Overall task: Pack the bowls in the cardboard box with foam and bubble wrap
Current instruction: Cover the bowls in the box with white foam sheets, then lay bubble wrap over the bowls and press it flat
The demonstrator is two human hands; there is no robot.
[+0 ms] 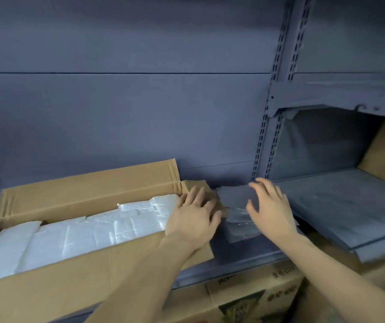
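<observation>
- Head view: an open cardboard box [93,271] is seen at lower left of the frame, resting on a grey shelf [245,259], its far flap standing upright.
- White foam [89,231] is laid across the top of the box, hiding whatever lies under it; no bowls can be seen, so it cannot be told whether they are already packed beneath.
- The left hand [195,217] is laid flat on the right end of the box, fingers spread and straight, apparently to steady the box or press the side flap down.
- The right hand [271,206], at centre right, is held over a stack of grey sheets [234,195], fingers loosely curved around its right edge; a firm pinch cannot be confirmed.
- Clear bubble wrap or film [240,227] lies just below those sheets on the shelf, within easy reach for the next layer.
- More cardboard cartons [256,297] are stored below the shelf.
</observation>
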